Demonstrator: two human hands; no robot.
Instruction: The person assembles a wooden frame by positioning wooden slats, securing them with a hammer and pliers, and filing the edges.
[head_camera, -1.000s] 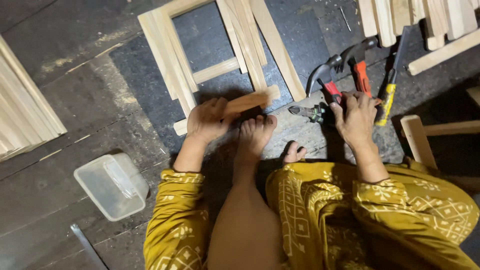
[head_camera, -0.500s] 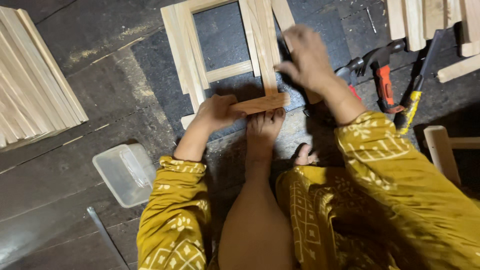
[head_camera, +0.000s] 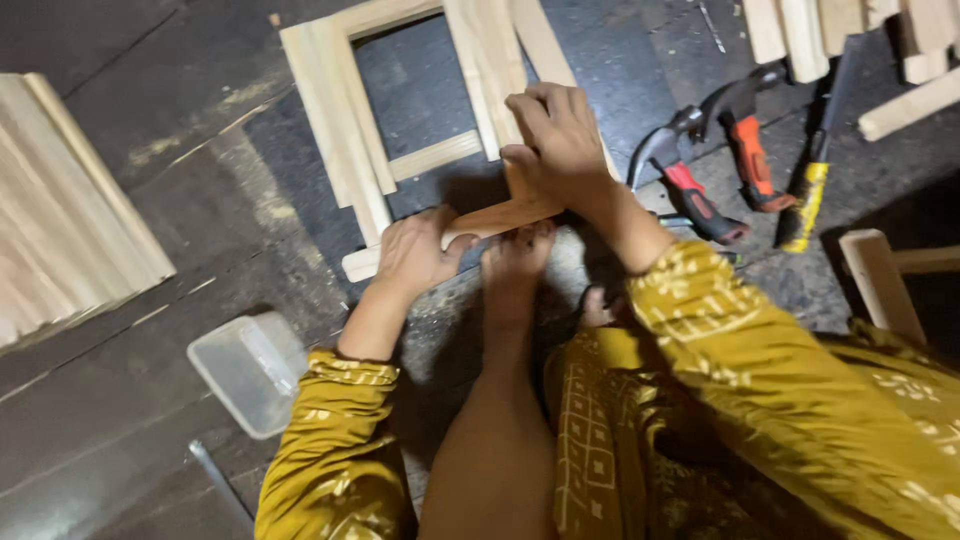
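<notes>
I sit on a dark floor with one bare foot (head_camera: 515, 262) stretched forward. My left hand (head_camera: 418, 252) grips the left end of a short brown wooden piece (head_camera: 500, 214) lying across a pale wooden frame (head_camera: 345, 130). My right hand (head_camera: 558, 140) is closed over the right end of that brown piece, where it meets an upright slat (head_camera: 487, 70) of the frame. The toes of my foot press against the piece from below. What the right fingers pinch is hidden.
Two hammers with red and orange grips (head_camera: 700, 195) (head_camera: 748, 160) and a yellow-handled tool (head_camera: 808, 190) lie to the right. A stack of pale slats (head_camera: 60, 210) is on the left, a clear plastic tub (head_camera: 250, 370) near my left elbow, more wood at top right (head_camera: 850, 30).
My right hand left the tools on the right, swung over the frame and came down onto the right end of the brown piece. The left hand stayed on it.
</notes>
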